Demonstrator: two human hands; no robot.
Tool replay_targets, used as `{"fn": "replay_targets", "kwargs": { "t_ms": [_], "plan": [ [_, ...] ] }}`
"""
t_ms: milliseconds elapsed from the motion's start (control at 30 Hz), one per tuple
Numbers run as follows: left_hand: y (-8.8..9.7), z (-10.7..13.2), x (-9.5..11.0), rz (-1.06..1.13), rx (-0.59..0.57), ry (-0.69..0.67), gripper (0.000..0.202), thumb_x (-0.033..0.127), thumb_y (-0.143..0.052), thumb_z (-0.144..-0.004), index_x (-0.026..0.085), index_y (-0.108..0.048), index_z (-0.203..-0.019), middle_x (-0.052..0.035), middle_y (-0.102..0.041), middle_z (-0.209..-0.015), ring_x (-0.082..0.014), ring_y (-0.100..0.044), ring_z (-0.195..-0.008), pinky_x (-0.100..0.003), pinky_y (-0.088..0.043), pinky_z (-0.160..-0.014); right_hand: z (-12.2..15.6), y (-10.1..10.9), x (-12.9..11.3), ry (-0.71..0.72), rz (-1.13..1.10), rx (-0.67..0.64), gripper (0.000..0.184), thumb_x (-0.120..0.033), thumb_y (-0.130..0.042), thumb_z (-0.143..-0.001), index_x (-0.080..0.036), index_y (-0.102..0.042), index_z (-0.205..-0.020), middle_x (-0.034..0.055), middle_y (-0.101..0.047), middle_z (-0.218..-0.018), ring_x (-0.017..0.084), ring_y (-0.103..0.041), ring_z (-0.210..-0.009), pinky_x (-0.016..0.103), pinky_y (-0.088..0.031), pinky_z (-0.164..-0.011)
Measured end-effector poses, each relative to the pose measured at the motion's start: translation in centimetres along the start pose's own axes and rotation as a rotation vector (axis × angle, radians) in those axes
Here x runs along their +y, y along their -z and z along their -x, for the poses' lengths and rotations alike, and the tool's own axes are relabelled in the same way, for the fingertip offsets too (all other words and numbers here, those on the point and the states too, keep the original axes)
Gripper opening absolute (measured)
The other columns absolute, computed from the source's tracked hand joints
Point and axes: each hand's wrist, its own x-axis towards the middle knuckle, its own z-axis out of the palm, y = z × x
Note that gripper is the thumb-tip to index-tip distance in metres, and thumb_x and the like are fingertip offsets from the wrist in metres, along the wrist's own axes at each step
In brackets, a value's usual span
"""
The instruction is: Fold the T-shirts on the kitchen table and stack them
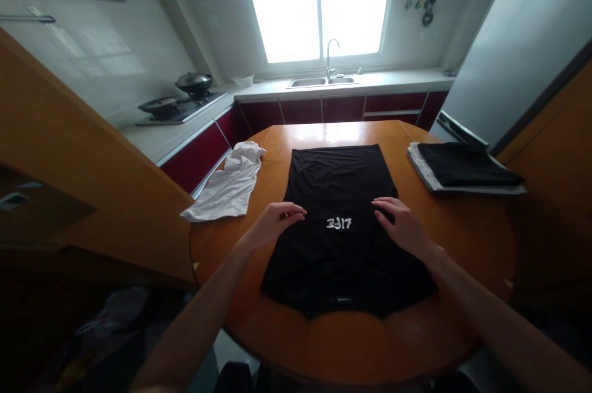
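A black T-shirt [342, 189] lies spread flat on the table, its neckline toward me and its hem toward the window. Small white lettering [339, 223] marks its middle. At the shirt's left side is my left hand [277, 220], its fingers slightly bent and the thumb a little apart from them, holding nothing I can see. My right hand [401, 224] is over the right side, thumb and fingers apart and empty. Whether either hand touches the cloth I cannot tell.
The round wooden table [259, 334] carries a crumpled white garment [231, 186] on its left and a folded stack of black and white clothes [467, 166] on its right. Beyond are a sink [309, 82], a stove with pans [194, 82] and a fridge [513, 47].
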Motion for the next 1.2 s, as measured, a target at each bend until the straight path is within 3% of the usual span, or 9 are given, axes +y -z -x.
{"fn": "replay_targets", "kwargs": {
  "t_ms": [67,167,300,433,600,833,967,1067,1200],
  "plan": [
    [0.6,2.3,1.4,-0.056,-0.124,-0.03,0.031,0.047,-0.065,-0.093,0.02,-0.08,-0.1,-0.0078,-0.076,-0.092,-0.0194,-0.067,-0.078,-0.028,-0.053,-0.068,1.8,1.6,-0.5,0.039,-0.046,-0.035,0.031,-0.035,-0.05,-0.098,-0.023,-0.074,-0.112,0.0101,-0.071,-0.114,0.026,-0.067,-0.107,0.041,-0.054,-0.098],
    [0.1,6.0,2.2,-0.059,-0.302,-0.056,0.029,0.045,-0.066,-0.094,0.022,-0.081,-0.102,-0.0078,-0.074,-0.093,-0.0189,-0.067,-0.079,-0.027,-0.053,-0.07,5.4,2.9,-1.0,0.126,-0.073,-0.131,0.025,-0.03,-0.051,-0.1,-0.024,-0.075,-0.106,0.0085,-0.071,-0.103,0.022,-0.068,-0.095,0.036,-0.057,-0.085],
    [-2.0,10.3,1.8,-0.072,-0.394,-0.049,0.022,0.038,-0.074,-0.09,0.024,-0.08,-0.106,-0.0063,-0.072,-0.096,-0.0191,-0.068,-0.085,-0.027,-0.054,-0.074,9.8,3.4,-1.0,0.192,-0.051,-0.243,0.021,-0.028,-0.055,-0.1,-0.025,-0.075,-0.104,0.0081,-0.07,-0.1,0.021,-0.066,-0.091,0.034,-0.056,-0.079],
    [-3.2,13.2,1.1,-0.252,-0.295,-0.085,0.022,0.028,-0.074,-0.089,0.027,-0.077,-0.111,-0.005,-0.071,-0.101,-0.0194,-0.066,-0.093,-0.029,-0.055,-0.081,12.7,3.8,-0.7,0.227,0.01,-0.283,0.016,-0.028,-0.063,-0.096,-0.028,-0.076,-0.105,0.0078,-0.071,-0.102,0.022,-0.065,-0.094,0.037,-0.056,-0.083],
    [-3.3,15.4,0.1,-0.51,-0.121,-0.24,0.018,0.027,-0.064,-0.097,0.028,-0.074,-0.112,-0.0052,-0.071,-0.102,-0.0208,-0.064,-0.094,-0.034,-0.054,-0.088,14.5,3.9,-0.1,0.26,0.081,-0.273,0.018,-0.025,-0.067,-0.092,-0.03,-0.076,-0.107,0.0071,-0.072,-0.104,0.023,-0.066,-0.095,0.039,-0.055,-0.085],
    [-4.2,16.4,-0.8,-0.591,-0.004,-0.289,0.02,0.026,-0.054,-0.103,0.026,-0.074,-0.108,-0.0053,-0.069,-0.102,-0.0195,-0.063,-0.093,-0.031,-0.054,-0.085,15.5,2.2,0.0,0.255,0.127,-0.208,0.016,-0.025,-0.059,-0.098,-0.027,-0.074,-0.103,0.0072,-0.07,-0.104,0.023,-0.064,-0.097,0.04,-0.054,-0.087],
    [-4.6,16.8,-1.1,-0.623,0.081,-0.318,0.017,0.022,-0.058,-0.101,0.026,-0.074,-0.107,-0.0061,-0.068,-0.115,-0.0225,-0.06,-0.109,-0.037,-0.052,-0.098,16.0,1.7,-0.2,0.266,0.135,-0.159,0.019,-0.026,-0.054,-0.101,-0.026,-0.073,-0.101,0.0072,-0.07,-0.103,0.023,-0.063,-0.097,0.04,-0.054,-0.086],
    [-4.3,17.1,-1.3,-0.611,0.086,-0.319,0.018,0.021,-0.062,-0.098,0.027,-0.073,-0.111,-0.007,-0.063,-0.129,-0.0251,-0.053,-0.126,-0.04,-0.048,-0.108,16.2,1.8,-0.1,0.265,0.136,-0.13,0.018,-0.025,-0.054,-0.101,-0.027,-0.072,-0.101,0.0074,-0.069,-0.107,0.024,-0.063,-0.102,0.041,-0.053,-0.089],
    [-2.8,17.1,-1.6,-0.591,-0.02,-0.355,0.026,0.02,-0.062,-0.099,0.027,-0.068,-0.123,-0.0058,-0.065,-0.126,-0.0215,-0.056,-0.122,-0.036,-0.05,-0.107,16.5,2.1,0.3,0.28,0.145,-0.133,0.018,-0.022,-0.056,-0.1,-0.028,-0.07,-0.11,0.0075,-0.067,-0.119,0.026,-0.06,-0.114,0.044,-0.051,-0.097]
  ]
}}
